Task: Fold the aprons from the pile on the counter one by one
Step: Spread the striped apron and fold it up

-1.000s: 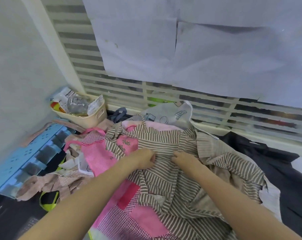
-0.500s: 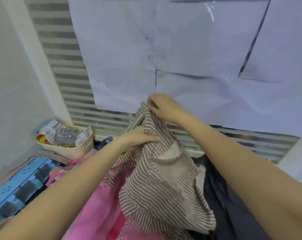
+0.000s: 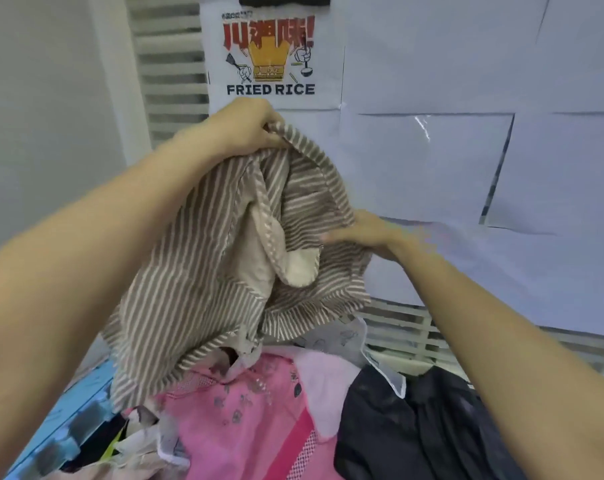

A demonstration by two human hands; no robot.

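1. Left hand [image 3: 248, 124]: pinching the top edge of the striped apron [image 3: 224, 251], fingers curled round a bunched hem, holding it high in front of the wall with the fried-rice poster [image 3: 271, 57].
2. Right hand [image 3: 361, 233]: lying lower and to the right, fingers fairly straight and pressed against the right side of the cloth; blurred, so impossible to tell whether the thumb is pinching a fold behind.
3. Hanging from the left hand's pinch, the apron running with its long axis near to vertical, leaning down and leftward, crumpled, a plain beige panel [image 3: 298, 268] showing in the middle.
4. Trailing with its lower hem on the pile [image 3: 259, 417] beneath: not yet lifted fully free of it.
5. Lying directly between the two hands, the apron; left hand carrying the weight at the top, right hand nearer the loose side edge.
6. Probably needing next: sliding the right hand up along the top edge, away from the left, spreading the cloth wide before laying it flat.
7. Sitting below, near: a pink apron [image 3: 245, 420] and a dark garment [image 3: 425, 431]; at the left, a blue crate [image 3: 64, 424].
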